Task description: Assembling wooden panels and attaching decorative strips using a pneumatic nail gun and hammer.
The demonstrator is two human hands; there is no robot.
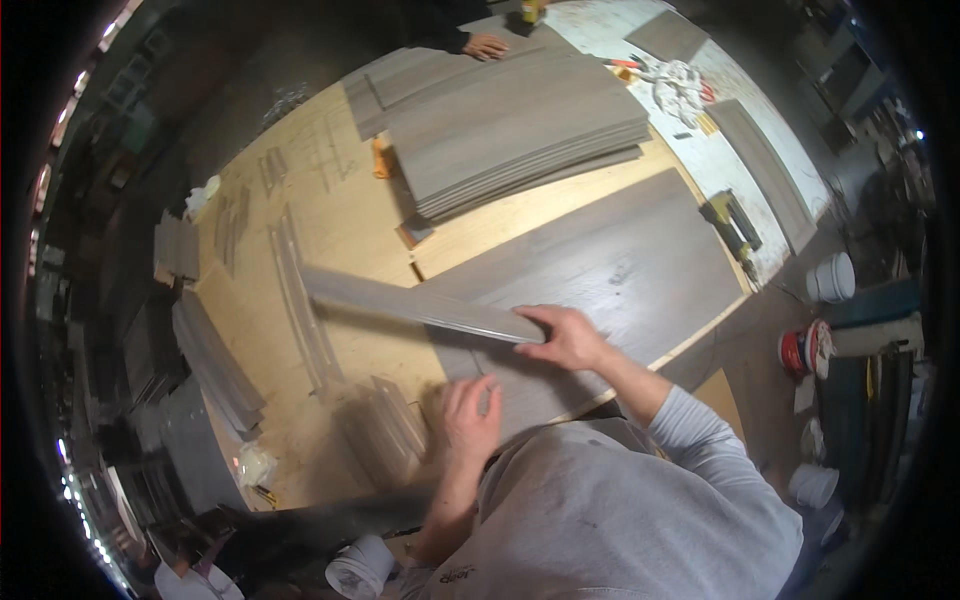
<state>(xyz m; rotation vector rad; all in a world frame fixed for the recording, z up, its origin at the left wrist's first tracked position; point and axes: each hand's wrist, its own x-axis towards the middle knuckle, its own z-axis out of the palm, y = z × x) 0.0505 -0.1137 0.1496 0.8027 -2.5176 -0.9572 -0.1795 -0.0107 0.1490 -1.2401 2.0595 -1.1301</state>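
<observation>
My right hand [565, 338] grips one end of a long, narrow grey wooden strip [420, 303], thumb on one side and fingers on the other. The strip reaches left across the table, raised at a slant above a flat grey panel [600, 265]. My left hand [470, 412] hovers by the panel's near left corner, fingers apart, holding nothing. Beside it, to the left, lie several short grey strips [385, 425]. Further left, more long strips [300, 300] rest on the light plywood tabletop [350, 215].
A stack of grey panels [515, 130] stands beyond the flat panel. A co-worker's hand [487, 46] rests at the far edge, near a yellow tool [531, 10]. On the white right-hand surface lie a green power tool [733, 225], a crumpled cloth [678, 92] and a framed board [765, 175].
</observation>
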